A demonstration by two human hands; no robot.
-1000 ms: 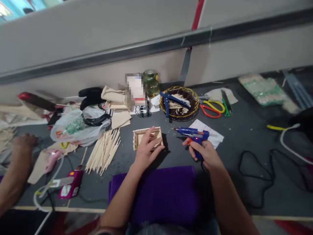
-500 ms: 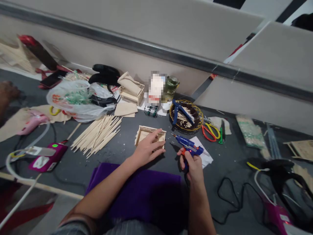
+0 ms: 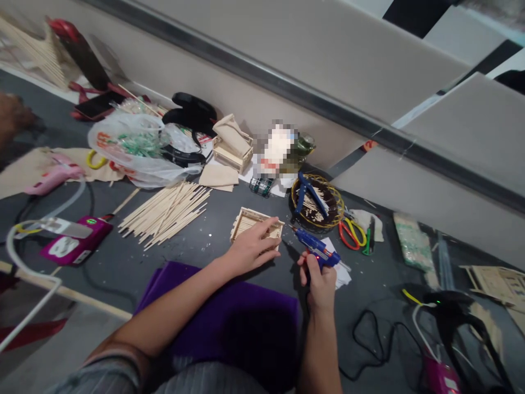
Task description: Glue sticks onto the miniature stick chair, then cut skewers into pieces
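A loose pile of sticks (image 3: 166,215) lies left of the small stick box (image 3: 245,220) on the dark surface (image 3: 219,235), the box's long axis running left to right. The left hand (image 3: 253,246), the nearer of the two, is spread loosely over the box's near side and right end, with the box partly under and just beyond it. The right hand (image 3: 319,276) is wrapped around a blue glue gun (image 3: 314,243), its nozzle just beside the box's right end but apart; from that hand, the box lies leftward and farther away.

Glossy blue plastic glue gun (image 3: 316,247), matt wooden box (image 3: 245,223), bare wooden sticks (image 3: 167,213), matt purple cloth (image 3: 233,312)
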